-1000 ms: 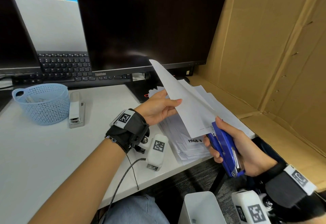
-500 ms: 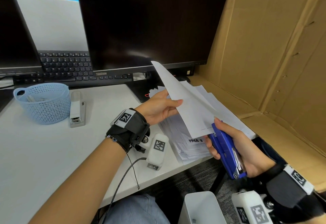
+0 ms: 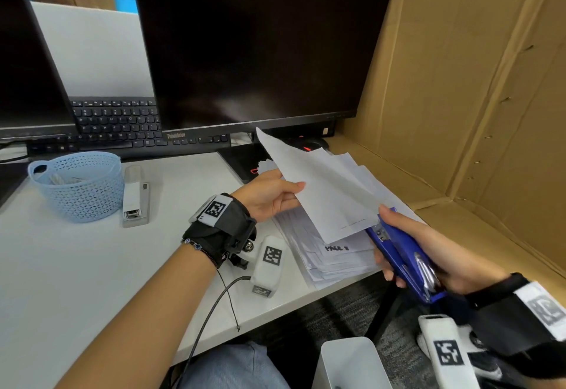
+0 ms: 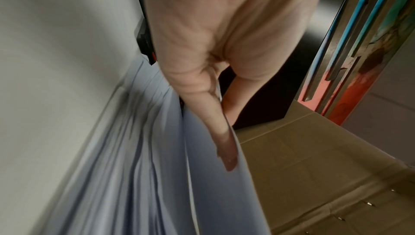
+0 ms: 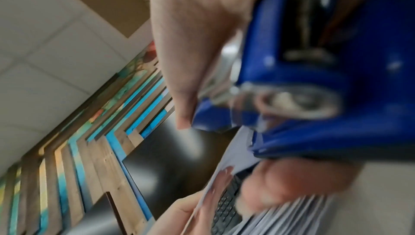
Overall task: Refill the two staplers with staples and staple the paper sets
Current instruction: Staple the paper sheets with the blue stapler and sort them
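Now we're stapling; our right hand (image 3: 428, 254) has its grip wrapped round the blue stapler (image 3: 401, 258), thumb on top, and the stapler's mouth sits over the near corner of the paper set (image 3: 324, 192); our left hand (image 3: 269, 195) pinches that set along its left edge, lifted and tilted above the loose stack of sheets (image 3: 333, 254) at the table (image 3: 92, 266) edge; from the wrist view the corner lies inside the stapler's mouth, though blur hides whether a staple is in; next, we judge, comes a firm squeeze, paper held steady, then setting this set aside; the white stapler (image 3: 134, 198) waits beside the blue basket (image 3: 76, 186), well apart.
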Demonstrator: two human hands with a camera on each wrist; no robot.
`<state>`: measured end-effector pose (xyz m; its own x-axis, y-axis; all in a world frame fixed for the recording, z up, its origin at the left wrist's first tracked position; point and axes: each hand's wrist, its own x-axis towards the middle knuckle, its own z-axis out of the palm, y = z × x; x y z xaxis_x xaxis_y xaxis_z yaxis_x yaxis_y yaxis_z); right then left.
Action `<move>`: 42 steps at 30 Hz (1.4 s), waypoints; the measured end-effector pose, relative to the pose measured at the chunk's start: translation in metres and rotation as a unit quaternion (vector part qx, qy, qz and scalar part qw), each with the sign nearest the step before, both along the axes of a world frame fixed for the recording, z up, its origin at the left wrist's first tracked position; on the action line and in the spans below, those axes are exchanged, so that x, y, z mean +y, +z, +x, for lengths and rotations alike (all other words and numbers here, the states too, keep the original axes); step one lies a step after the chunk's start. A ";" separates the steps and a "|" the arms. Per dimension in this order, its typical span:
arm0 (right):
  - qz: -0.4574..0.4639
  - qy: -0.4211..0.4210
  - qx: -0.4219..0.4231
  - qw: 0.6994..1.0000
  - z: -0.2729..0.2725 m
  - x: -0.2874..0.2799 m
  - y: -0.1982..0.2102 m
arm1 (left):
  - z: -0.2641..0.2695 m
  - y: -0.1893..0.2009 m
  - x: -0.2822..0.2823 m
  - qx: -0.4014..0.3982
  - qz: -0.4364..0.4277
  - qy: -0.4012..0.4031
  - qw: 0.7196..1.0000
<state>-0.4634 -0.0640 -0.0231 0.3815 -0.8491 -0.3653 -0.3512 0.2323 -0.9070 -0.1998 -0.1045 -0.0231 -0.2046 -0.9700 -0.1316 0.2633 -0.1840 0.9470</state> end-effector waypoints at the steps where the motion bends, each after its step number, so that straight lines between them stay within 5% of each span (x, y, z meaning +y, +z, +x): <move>1: -0.015 -0.005 0.027 1.000 -0.002 0.001 0.002 | 0.000 -0.001 -0.001 -0.009 0.013 0.006 1.000; 12: -0.115 -0.112 0.104 0.982 -0.037 0.000 0.048 | 0.011 0.000 0.000 -0.118 0.050 0.143 0.981; 21: -0.099 -0.191 0.131 0.968 -0.005 -0.013 0.034 | 0.025 0.012 0.038 -0.217 0.087 0.126 0.964; 37: -0.164 -0.132 0.115 0.971 0.060 -0.057 0.012 | 0.090 0.040 0.145 -0.301 -0.015 0.165 0.939; 42: -0.324 -0.128 0.243 0.905 0.085 -0.036 0.042 | 0.109 0.050 0.170 -0.255 0.008 0.214 0.943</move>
